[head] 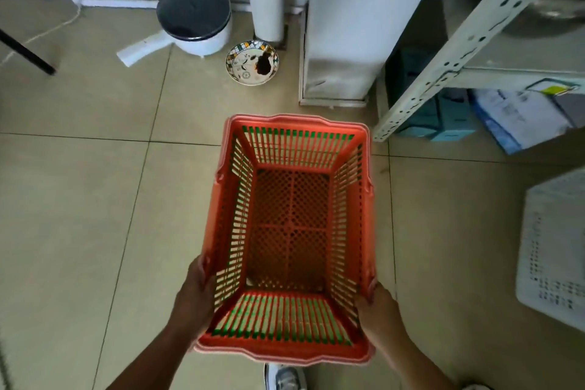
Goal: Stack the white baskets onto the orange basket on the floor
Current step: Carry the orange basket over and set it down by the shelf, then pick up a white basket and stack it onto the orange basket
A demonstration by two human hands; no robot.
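An orange slotted basket (289, 231) fills the middle of the head view, open side up and with nothing inside. My left hand (196, 288) grips its left wall near the front corner. My right hand (378, 307) grips the right wall at the matching spot. Whether the basket rests on the tiled floor or hangs just above it I cannot tell. A white slotted basket (554, 250) stands on the floor at the right edge, partly cut off by the frame.
A white pot with a dark lid (194, 20) and a patterned bowl (252, 62) sit on the floor at the back. A white cabinet (345, 25) and a metal shelf frame (459, 51) with boxes under it stand back right. My shoe (285, 377) shows below the basket.
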